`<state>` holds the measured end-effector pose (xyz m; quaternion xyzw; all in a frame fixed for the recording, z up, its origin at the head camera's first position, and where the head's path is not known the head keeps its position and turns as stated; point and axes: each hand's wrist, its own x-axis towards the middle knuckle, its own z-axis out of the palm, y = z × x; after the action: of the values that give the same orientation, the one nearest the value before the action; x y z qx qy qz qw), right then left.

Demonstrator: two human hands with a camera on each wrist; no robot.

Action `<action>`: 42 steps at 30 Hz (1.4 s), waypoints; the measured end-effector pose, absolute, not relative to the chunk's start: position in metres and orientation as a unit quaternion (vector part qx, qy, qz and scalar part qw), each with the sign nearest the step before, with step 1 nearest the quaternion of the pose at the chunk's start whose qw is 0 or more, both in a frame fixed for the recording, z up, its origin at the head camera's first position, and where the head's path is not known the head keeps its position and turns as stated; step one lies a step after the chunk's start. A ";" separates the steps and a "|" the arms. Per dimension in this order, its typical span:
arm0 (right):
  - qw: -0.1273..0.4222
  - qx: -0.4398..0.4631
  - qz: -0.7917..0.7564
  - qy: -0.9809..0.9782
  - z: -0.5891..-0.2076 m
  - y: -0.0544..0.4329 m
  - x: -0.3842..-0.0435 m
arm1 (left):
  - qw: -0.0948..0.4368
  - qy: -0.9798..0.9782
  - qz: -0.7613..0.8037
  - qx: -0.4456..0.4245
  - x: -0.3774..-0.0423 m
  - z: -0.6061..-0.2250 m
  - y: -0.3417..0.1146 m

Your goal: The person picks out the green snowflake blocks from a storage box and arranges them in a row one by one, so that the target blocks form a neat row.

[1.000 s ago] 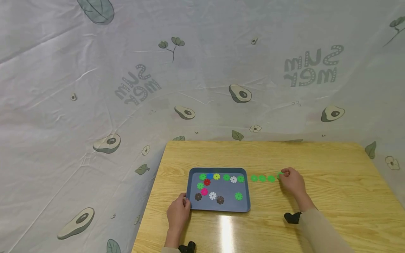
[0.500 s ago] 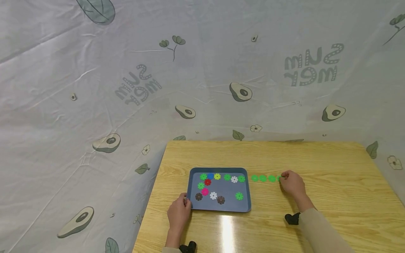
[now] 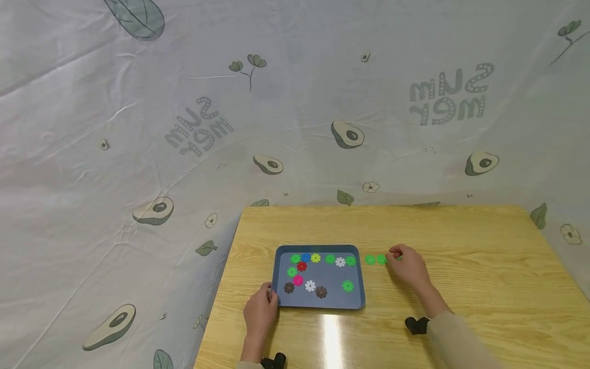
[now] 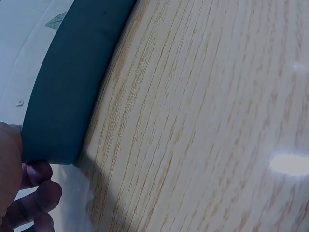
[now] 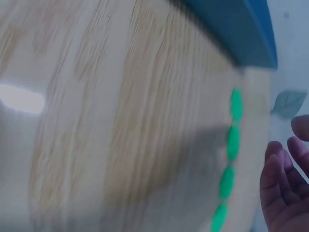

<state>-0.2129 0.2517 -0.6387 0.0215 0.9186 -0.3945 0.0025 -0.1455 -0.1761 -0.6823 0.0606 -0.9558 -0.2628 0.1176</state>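
Note:
A blue-grey tray [image 3: 329, 275] lies on the table, and my left hand [image 3: 259, 311] grips its near left corner. In the left wrist view the thumb side of the left hand [image 4: 8, 164] meets the outer wall of the tray [image 4: 67, 92], with curled fingers below the corner. To the right of the tray runs a row of green snowflake discs [image 5: 233, 143], partly covered in the head view. Over that row hovers my right hand [image 3: 409, 267]. Its loosely bent fingers [image 5: 273, 186] hold nothing visible in the right wrist view, which is blurred.
Inside the tray lie several flat notched discs, among them a yellow disc [image 3: 315, 258], a red disc [image 3: 301, 266], a pink disc [image 3: 298, 280] and a brown disc [image 3: 321, 292]. A printed cloth [image 3: 295, 102] hangs behind the wooden table [image 3: 484, 266].
My right hand pushed the last green disc down into line at the row's right end, then let go and moved left over the row. The left hand stays on the tray corner.

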 end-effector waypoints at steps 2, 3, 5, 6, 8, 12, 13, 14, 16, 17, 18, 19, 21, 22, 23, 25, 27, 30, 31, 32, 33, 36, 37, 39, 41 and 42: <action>0.010 0.004 -0.394 0.919 -0.630 0.239 -0.213 | 0.114 -0.956 -0.262 0.064 -0.146 -0.683 -0.176; 0.015 -0.005 -0.395 0.919 -0.627 0.232 -0.214 | 0.113 -0.956 -0.262 0.065 -0.147 -0.683 -0.176; 0.025 -0.029 -0.390 0.920 -0.619 0.219 -0.215 | 0.111 -0.957 -0.261 0.068 -0.148 -0.683 -0.175; 0.031 -0.045 -0.389 0.920 -0.616 0.213 -0.216 | 0.110 -0.957 -0.260 0.069 -0.148 -0.683 -0.175; 0.044 -0.075 -0.379 0.921 -0.610 0.199 -0.217 | 0.110 -0.957 -0.261 0.071 -0.148 -0.684 -0.175; 0.078 -0.125 -0.346 0.927 -0.606 0.175 -0.219 | 0.111 -0.956 -0.263 0.070 -0.148 -0.683 -0.175; 0.087 -0.130 -0.338 0.928 -0.606 0.168 -0.220 | 0.111 -0.956 -0.263 0.068 -0.148 -0.684 -0.175; 0.096 -0.139 -0.329 0.929 -0.607 0.163 -0.219 | 0.111 -0.956 -0.264 0.067 -0.148 -0.684 -0.175; 0.101 -0.149 -0.315 0.932 -0.610 0.153 -0.217 | 0.111 -0.956 -0.265 0.065 -0.148 -0.684 -0.175; 0.104 -0.149 -0.305 0.935 -0.611 0.148 -0.216 | 0.112 -0.956 -0.265 0.064 -0.148 -0.683 -0.175; 0.105 -0.153 -0.294 0.938 -0.613 0.144 -0.213 | 0.112 -0.955 -0.266 0.063 -0.148 -0.683 -0.175; 0.103 -0.157 -0.284 0.940 -0.615 0.140 -0.211 | 0.112 -0.955 -0.266 0.062 -0.147 -0.682 -0.174; 0.100 -0.159 -0.259 0.947 -0.620 0.134 -0.207 | 0.112 -0.956 -0.265 0.061 -0.146 -0.681 -0.174; 0.098 -0.158 -0.244 0.952 -0.621 0.131 -0.205 | 0.111 -0.956 -0.265 0.061 -0.146 -0.681 -0.174; 0.099 -0.160 -0.228 0.955 -0.623 0.129 -0.204 | 0.112 -0.956 -0.265 0.060 -0.145 -0.680 -0.174; 0.096 -0.164 -0.203 0.961 -0.625 0.126 -0.203 | 0.112 -0.956 -0.265 0.060 -0.145 -0.680 -0.174; 0.091 -0.168 -0.177 0.965 -0.627 0.123 -0.202 | 0.114 -0.955 -0.266 0.061 -0.144 -0.680 -0.174; 0.085 -0.171 -0.153 0.970 -0.627 0.120 -0.201 | 0.117 -0.955 -0.264 0.061 -0.144 -0.680 -0.174; 0.086 -0.169 -0.149 0.970 -0.627 0.119 -0.201 | 0.118 -0.956 -0.263 0.060 -0.143 -0.680 -0.174; 0.086 -0.169 -0.146 0.971 -0.627 0.118 -0.201 | 0.118 -0.956 -0.262 0.059 -0.143 -0.680 -0.174; 0.087 -0.168 -0.143 0.971 -0.627 0.118 -0.201 | 0.119 -0.956 -0.262 0.059 -0.143 -0.680 -0.173; 0.098 -0.167 -0.139 0.971 -0.627 0.116 -0.201 | 0.121 -0.956 -0.262 0.058 -0.143 -0.680 -0.174; 0.101 -0.167 -0.137 0.971 -0.626 0.116 -0.201 | 0.121 -0.956 -0.262 0.057 -0.143 -0.680 -0.174; 0.104 -0.167 -0.133 0.971 -0.626 0.116 -0.201 | 0.121 -0.956 -0.261 0.059 -0.144 -0.679 -0.174; 0.107 -0.167 -0.129 0.972 -0.626 0.115 -0.202 | 0.121 -0.956 -0.259 0.059 -0.144 -0.680 -0.174; 0.109 -0.167 -0.127 0.972 -0.626 0.115 -0.202 | 0.121 -0.957 -0.258 0.060 -0.144 -0.680 -0.174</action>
<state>-0.2020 0.1148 -0.6257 -0.1666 0.9717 -0.1273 0.1091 -0.1440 -0.1744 -0.6800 0.0599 -0.9566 -0.2581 0.1213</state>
